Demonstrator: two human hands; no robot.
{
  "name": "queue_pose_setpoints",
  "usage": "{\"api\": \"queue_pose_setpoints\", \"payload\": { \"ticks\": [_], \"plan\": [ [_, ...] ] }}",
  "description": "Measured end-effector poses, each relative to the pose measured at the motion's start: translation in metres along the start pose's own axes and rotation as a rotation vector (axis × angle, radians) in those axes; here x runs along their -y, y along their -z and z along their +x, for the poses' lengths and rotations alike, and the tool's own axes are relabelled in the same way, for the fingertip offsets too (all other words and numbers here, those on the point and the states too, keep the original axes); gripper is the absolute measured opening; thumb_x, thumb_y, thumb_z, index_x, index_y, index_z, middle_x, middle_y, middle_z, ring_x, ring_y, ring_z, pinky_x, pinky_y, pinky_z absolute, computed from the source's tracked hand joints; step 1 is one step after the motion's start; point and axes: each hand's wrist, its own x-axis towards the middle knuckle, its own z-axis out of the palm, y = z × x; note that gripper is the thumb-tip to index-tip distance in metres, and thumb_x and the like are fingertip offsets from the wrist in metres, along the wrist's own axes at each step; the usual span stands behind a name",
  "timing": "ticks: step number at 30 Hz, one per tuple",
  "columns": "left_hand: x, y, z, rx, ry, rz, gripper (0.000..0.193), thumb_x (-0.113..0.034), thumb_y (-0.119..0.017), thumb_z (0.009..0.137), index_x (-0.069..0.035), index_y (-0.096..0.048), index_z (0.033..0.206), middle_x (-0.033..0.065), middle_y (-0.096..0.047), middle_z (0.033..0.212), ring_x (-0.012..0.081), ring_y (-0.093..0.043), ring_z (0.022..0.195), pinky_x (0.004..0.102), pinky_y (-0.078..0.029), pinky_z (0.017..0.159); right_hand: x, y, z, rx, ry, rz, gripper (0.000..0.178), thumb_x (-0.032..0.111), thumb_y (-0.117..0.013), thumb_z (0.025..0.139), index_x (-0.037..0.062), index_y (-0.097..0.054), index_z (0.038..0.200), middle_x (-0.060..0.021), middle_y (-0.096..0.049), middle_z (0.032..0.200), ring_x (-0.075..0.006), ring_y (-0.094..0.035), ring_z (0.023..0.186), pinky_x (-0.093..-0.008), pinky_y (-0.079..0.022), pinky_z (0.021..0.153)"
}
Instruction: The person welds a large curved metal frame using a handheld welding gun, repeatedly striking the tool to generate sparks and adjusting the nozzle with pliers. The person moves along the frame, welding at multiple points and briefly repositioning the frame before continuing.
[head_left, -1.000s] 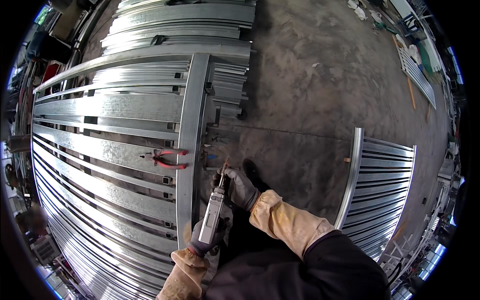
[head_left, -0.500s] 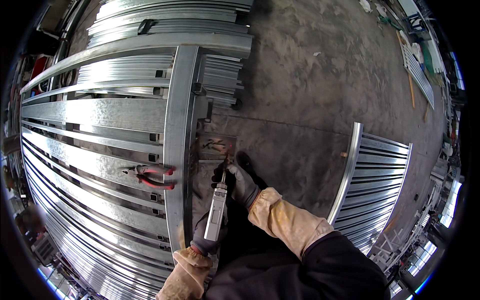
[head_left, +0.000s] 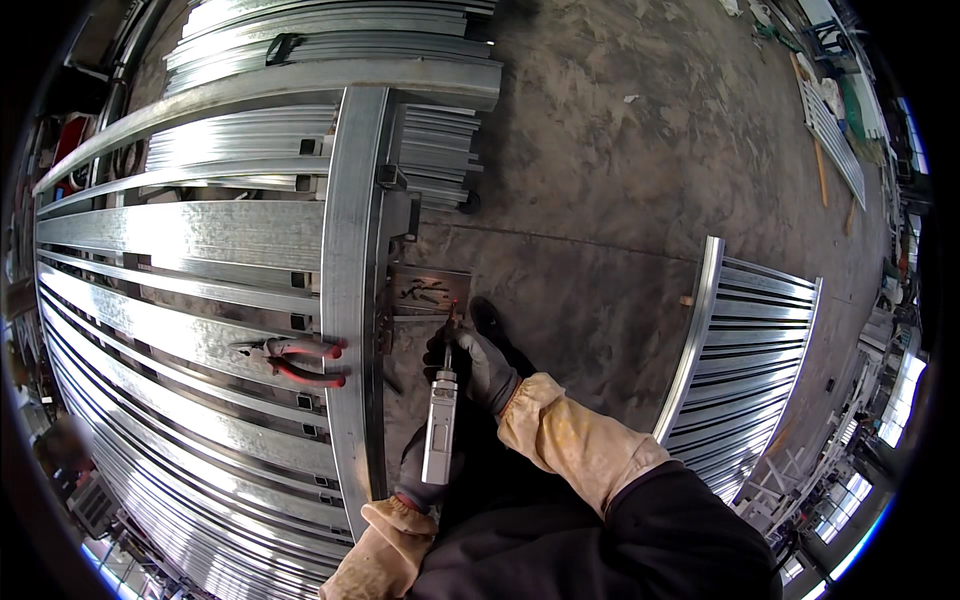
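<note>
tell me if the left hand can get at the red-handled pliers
Probably yes: the pliers lie uncovered on the metal frame, but the left hand grips the grey tool and may need freeing first.

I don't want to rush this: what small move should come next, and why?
Perhaps draw the right hand back from the front end of the grey tool. The left hand holds its body, while the right hand is close up at that slim end, where it might get in the way.

Grey-gloved left hand (head_left: 415,474) low, curled closed; cream-sleeved left forearm (head_left: 382,552) angled from lower edge. Grey-gloved right hand (head_left: 486,368) farther forward, fingers bent inward; cream-sleeved right forearm (head_left: 585,437) slants leftward.
</note>
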Motion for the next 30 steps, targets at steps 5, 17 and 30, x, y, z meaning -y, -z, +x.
{"api": "queue_pose_setpoints", "payload": {
  "ticks": [5,17,30],
  "plan": [
    [0.01,-0.006,0.003,0.008,-0.03,0.002,0.059,-0.025,-0.076,0.083,-0.002,-0.055,0.133,0.0177,-0.066,0.117,0.0336,-0.065,0.109,0.0407,-0.052,0.096,-0.002,0.013,0.002,0.029,-0.013,0.148,0.03,0.028,-0.063,0.099,0.0054,-0.062,0.119,-0.0137,-0.067,0.109,-0.031,-0.067,0.1,-0.0484,-0.056,0.09],
    [0.039,-0.014,-0.002,0.007,-0.142,-0.244,0.059,-0.029,-0.077,0.087,-0.004,-0.055,0.136,0.0153,-0.064,0.126,0.0304,-0.063,0.115,0.0403,-0.052,0.099,0.007,0.001,-0.004,-0.068,-0.184,0.043,0.025,0.03,-0.057,0.101,0.0071,-0.062,0.111,-0.0105,-0.066,0.098,-0.0271,-0.066,0.087,-0.0421,-0.057,0.082],
    [-0.094,0.065,-0.022,-0.185,-0.298,-0.357,0.024,-0.013,-0.071,0.087,-0.008,-0.068,0.111,0.0063,-0.072,0.093,0.0228,-0.069,0.084,0.0363,-0.058,0.076,-0.006,-0.011,-0.011,0.057,-0.067,0.006,0.023,0.023,-0.06,0.098,0.0027,-0.063,0.109,-0.0149,-0.067,0.107,-0.0342,-0.066,0.102,-0.0497,-0.054,0.093]
  ]
}}
